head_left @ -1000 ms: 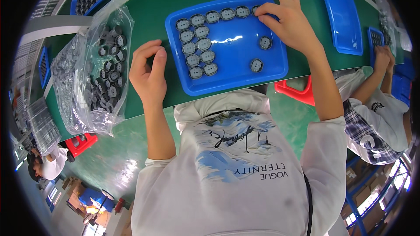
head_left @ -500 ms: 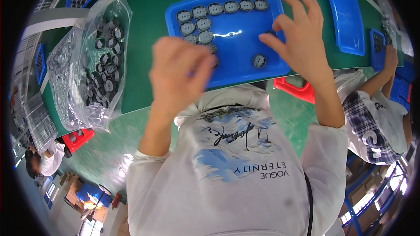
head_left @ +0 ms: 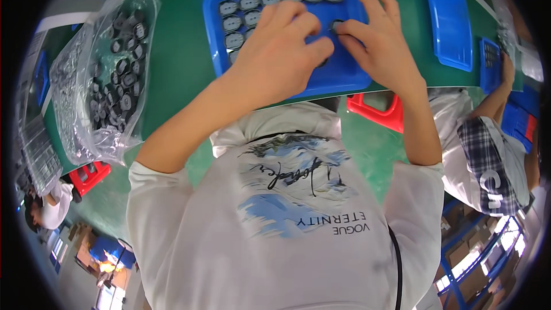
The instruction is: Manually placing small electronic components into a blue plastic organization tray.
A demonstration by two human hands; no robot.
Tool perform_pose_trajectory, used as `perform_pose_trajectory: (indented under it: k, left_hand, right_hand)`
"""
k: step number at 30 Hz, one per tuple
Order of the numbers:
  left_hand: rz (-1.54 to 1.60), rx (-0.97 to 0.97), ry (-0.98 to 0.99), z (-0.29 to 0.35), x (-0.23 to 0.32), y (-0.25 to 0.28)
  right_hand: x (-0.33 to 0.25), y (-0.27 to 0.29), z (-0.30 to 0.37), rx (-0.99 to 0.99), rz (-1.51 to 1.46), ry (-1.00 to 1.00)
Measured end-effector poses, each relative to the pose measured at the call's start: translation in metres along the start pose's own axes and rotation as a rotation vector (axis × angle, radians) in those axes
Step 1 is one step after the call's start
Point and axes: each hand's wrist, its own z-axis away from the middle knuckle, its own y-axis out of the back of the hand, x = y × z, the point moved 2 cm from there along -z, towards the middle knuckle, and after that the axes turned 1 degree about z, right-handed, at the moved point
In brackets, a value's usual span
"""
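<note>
To my right on the green desk (head_left: 178,51), a shallow blue tray (head_left: 450,20). Beyond it, a co-worker (head_left: 482,155) in white with a plaid panel, hand beside a small blue tray of dark pieces (head_left: 489,77). Red stool (head_left: 379,117) below the desk edge on my right; another red stool (head_left: 86,183) far left, beside a second person (head_left: 56,208) in a white top. Green floor (head_left: 123,195), shiny. Lower right: blue racking (head_left: 450,275), cartons behind, detail hard to read.
</note>
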Motion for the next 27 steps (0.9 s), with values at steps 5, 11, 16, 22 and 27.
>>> perform_pose_trajectory:
  k: [5, 11, 16, 22, 27]
  left_hand:
    - [0.018, -0.111, -0.129, -0.004, -0.014, 0.003]
    - [-0.047, 0.0, -0.081, -0.015, -0.02, -0.005]
    - [-0.31, 0.395, -0.436, -0.016, -0.056, -0.021]
    - [-0.1, -0.053, -0.002, -0.017, -0.041, 0.002]
    - [-0.102, 0.004, 0.105, -0.019, -0.028, 0.028]
  right_hand:
    - [0.01, -0.001, -0.001, -0.042, -0.017, 0.006]
    - [0.01, 0.001, -0.005, -0.009, -0.01, -0.011]
    - [0.001, 0.013, -0.019, -0.077, -0.189, -0.108]
    - [0.01, -0.001, -0.03, 0.206, -0.282, 0.258]
    - [0.015, -0.009, -0.028, -0.076, -0.114, -0.01]
